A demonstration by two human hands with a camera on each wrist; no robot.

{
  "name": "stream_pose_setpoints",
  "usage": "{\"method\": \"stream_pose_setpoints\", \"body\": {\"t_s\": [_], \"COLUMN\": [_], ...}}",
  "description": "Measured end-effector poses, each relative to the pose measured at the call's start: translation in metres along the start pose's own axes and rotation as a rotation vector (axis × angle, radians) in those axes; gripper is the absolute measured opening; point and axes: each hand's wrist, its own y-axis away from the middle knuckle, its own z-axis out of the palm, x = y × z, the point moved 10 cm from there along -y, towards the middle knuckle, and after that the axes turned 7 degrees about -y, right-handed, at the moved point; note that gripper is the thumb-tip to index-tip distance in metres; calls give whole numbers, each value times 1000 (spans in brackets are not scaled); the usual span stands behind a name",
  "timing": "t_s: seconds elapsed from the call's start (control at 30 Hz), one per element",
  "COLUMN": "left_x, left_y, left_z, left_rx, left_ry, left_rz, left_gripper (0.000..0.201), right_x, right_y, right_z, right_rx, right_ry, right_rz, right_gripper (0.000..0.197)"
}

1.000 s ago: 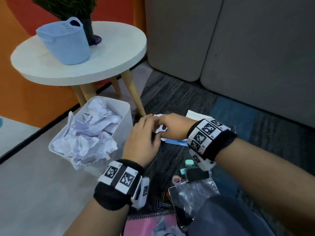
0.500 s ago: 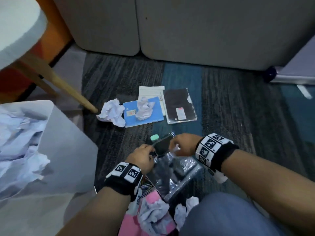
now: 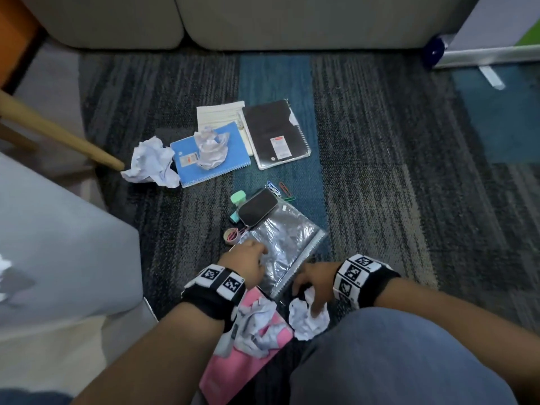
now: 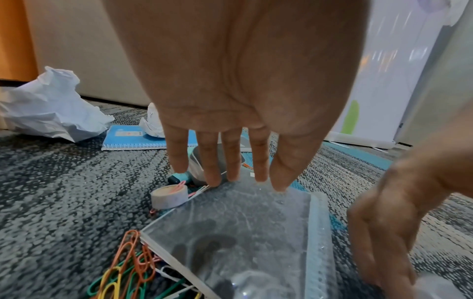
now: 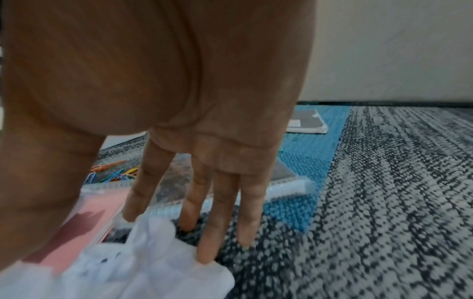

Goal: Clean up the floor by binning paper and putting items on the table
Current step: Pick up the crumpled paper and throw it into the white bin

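My right hand [image 3: 310, 290] reaches down with straight fingers [image 5: 207, 238] that touch a crumpled paper ball [image 3: 306, 321] [image 5: 143, 263] on the carpet by my knee. My left hand [image 3: 252, 257] [image 4: 231, 176] hovers open over a clear-covered spiral notebook [image 3: 285, 244] [image 4: 245, 232], fingertips just at its cover. A second paper ball [image 3: 258, 323] lies on a pink notebook [image 3: 233, 366]. Two more balls lie farther off: one on the carpet [image 3: 152, 163], one on a blue notebook [image 3: 211, 146]. The white bin [image 3: 67, 244] stands at my left.
A black case [image 3: 257, 210], green item [image 3: 238, 198], tape roll [image 3: 232, 235] and paper clips [image 3: 277, 188] lie by the clear notebook. A black notebook [image 3: 274, 133] lies beyond. A table leg [image 3: 58, 133] slants at left; a grey sofa [image 3: 248, 19] closes the back.
Both hands have pulled back from the black case towards me. The right hand has dropped onto the paper ball by my knee. The left hand now hovers over the clear notebook.
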Motion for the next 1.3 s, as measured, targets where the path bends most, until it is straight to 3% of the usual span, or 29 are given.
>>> {"method": "stream_pose_setpoints", "body": {"t_s": [0.2,0.4,0.7,0.83,0.97,1.07,1.13,1.3], "left_x": [10,6,-14,-15,-24,-31,-42,-79], "left_y": [4,7,1,12,32,48,62,118], "left_z": [7,5,-30,-67,-110,-148,-174,-231], "left_rx": [-20,-23,74,159,248,357,451,710], "left_ry": [-35,-7,154,310,530,629,619,526], "left_rz": [37,34,-54,-80,-105,-99,-120,-256], "left_gripper": [31,31,29,43,81,94,87,43], "right_x": [6,15,-30,-66,-113,-153,-182,-248], "right_y": [-6,-7,25,47,69,81,87,102], "right_z": [24,16,-105,-168,-215,-240,-251,-274], "right_rx": [-105,-21,303,389,436,461,472,563], "right_ry": [124,-5,40,94,132,190,232,284], "right_rz": [30,49,-60,-85,-120,-180,-223,-346], "right_gripper": [48,37,30,33,30,29,28,31]}}
